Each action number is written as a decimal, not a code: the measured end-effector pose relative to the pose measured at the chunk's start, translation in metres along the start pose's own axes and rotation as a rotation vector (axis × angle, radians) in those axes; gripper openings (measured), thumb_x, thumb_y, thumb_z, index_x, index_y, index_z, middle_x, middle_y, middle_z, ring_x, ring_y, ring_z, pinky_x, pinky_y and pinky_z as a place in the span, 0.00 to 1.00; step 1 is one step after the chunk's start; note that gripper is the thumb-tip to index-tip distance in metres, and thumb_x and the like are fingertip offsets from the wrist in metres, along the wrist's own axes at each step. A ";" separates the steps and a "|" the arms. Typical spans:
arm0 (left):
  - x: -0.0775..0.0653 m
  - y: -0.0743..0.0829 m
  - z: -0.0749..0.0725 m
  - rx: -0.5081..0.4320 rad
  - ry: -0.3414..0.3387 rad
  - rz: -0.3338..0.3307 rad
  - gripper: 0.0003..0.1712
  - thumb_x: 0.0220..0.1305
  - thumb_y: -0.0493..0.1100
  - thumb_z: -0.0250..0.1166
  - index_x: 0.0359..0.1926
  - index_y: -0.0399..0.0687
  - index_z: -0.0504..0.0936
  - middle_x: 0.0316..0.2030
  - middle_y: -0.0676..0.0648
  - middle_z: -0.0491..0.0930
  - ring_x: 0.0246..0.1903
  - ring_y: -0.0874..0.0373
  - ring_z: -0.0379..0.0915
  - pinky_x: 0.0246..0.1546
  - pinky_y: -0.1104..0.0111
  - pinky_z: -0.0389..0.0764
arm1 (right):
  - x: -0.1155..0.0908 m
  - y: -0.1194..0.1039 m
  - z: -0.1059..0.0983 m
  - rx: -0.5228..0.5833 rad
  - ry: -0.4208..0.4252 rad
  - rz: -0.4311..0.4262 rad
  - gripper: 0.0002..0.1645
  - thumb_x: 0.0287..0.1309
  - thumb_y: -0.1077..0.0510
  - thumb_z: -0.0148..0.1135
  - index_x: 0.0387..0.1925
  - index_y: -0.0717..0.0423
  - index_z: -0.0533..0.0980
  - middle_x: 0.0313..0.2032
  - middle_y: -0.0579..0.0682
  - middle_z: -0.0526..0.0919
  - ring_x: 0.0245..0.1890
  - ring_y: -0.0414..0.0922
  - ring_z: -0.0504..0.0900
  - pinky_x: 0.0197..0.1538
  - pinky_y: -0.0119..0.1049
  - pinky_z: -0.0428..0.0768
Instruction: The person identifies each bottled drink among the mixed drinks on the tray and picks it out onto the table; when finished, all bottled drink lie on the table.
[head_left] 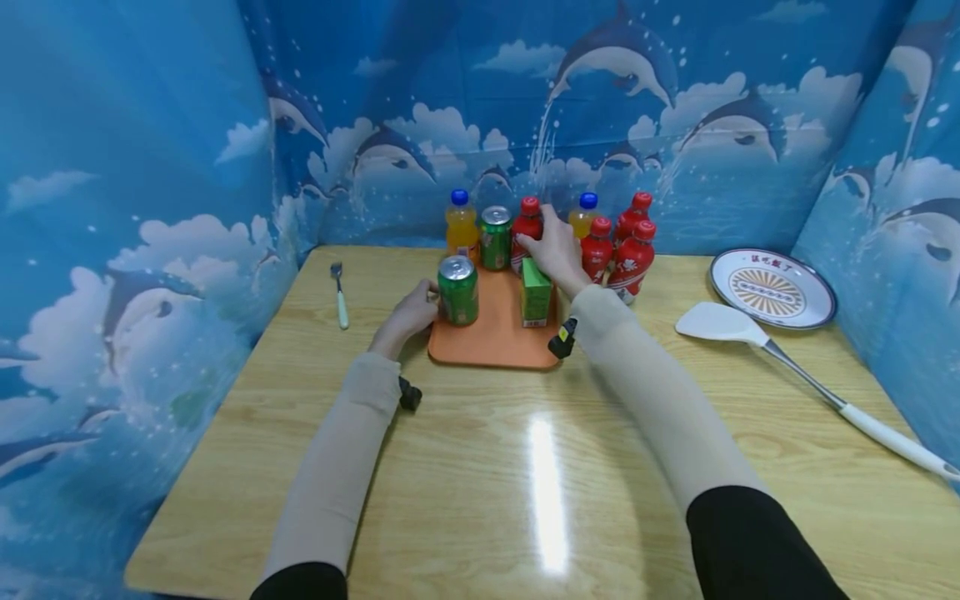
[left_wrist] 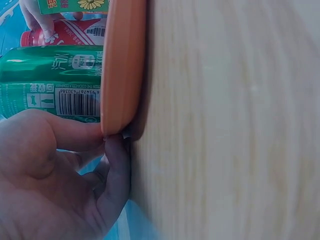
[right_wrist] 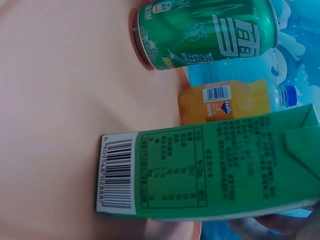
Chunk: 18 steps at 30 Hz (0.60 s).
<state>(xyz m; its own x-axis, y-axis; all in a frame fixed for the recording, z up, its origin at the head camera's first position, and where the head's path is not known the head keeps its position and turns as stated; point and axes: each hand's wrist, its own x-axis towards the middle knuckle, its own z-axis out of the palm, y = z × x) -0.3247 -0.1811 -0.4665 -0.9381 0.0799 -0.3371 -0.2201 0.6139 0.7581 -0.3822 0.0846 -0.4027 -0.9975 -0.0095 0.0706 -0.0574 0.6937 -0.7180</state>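
Note:
My left hand [head_left: 408, 317] pinches the left edge of an orange tray [head_left: 491, 346], its thumb above the rim and fingers below, as the left wrist view shows. My right hand [head_left: 561, 254] grips a red bottle [head_left: 527, 221] at the back of the tray. Beside the left hand a green soda can [head_left: 459, 293] stands on the tray. Behind it are another green can [head_left: 496, 240] and an orange soda bottle [head_left: 461, 223] with a blue cap. Below the right hand stands a green drink carton [head_left: 535, 298]; in the right wrist view the carton [right_wrist: 210, 170] hides most of that hand.
Right of the tray are several red bottles [head_left: 632, 262] and another orange soda bottle [head_left: 583, 215]. A fork [head_left: 341, 297] lies at the left. At the right are a patterned plate [head_left: 772, 289] and a white-headed spatula [head_left: 806, 382]. Dolphin-print curtains [head_left: 450, 75] border the wooden table [head_left: 465, 483].

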 end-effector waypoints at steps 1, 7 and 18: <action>0.000 0.000 0.000 -0.001 0.001 0.001 0.27 0.72 0.34 0.49 0.70 0.47 0.63 0.72 0.37 0.68 0.57 0.44 0.74 0.47 0.57 0.80 | 0.000 0.000 0.000 0.001 0.001 0.000 0.39 0.74 0.43 0.62 0.78 0.44 0.58 0.68 0.55 0.78 0.61 0.54 0.81 0.63 0.54 0.82; 0.001 0.001 -0.001 0.004 0.002 -0.003 0.27 0.72 0.34 0.48 0.70 0.48 0.63 0.70 0.37 0.69 0.54 0.45 0.74 0.44 0.59 0.79 | 0.002 -0.002 -0.001 -0.002 -0.020 0.020 0.42 0.73 0.43 0.63 0.80 0.46 0.58 0.69 0.55 0.77 0.63 0.54 0.80 0.65 0.54 0.80; 0.001 -0.003 0.000 0.007 0.006 0.016 0.28 0.68 0.33 0.50 0.68 0.48 0.64 0.63 0.38 0.73 0.49 0.46 0.74 0.44 0.59 0.77 | 0.000 0.000 -0.004 -0.025 -0.003 -0.052 0.38 0.72 0.45 0.65 0.77 0.45 0.63 0.67 0.55 0.79 0.62 0.54 0.81 0.64 0.55 0.80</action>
<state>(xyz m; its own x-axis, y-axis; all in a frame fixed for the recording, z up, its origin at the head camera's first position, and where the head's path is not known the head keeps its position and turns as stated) -0.3245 -0.1827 -0.4690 -0.9429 0.0854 -0.3219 -0.2032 0.6183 0.7592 -0.3824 0.0873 -0.4001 -0.9932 -0.0487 0.1054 -0.1086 0.7100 -0.6958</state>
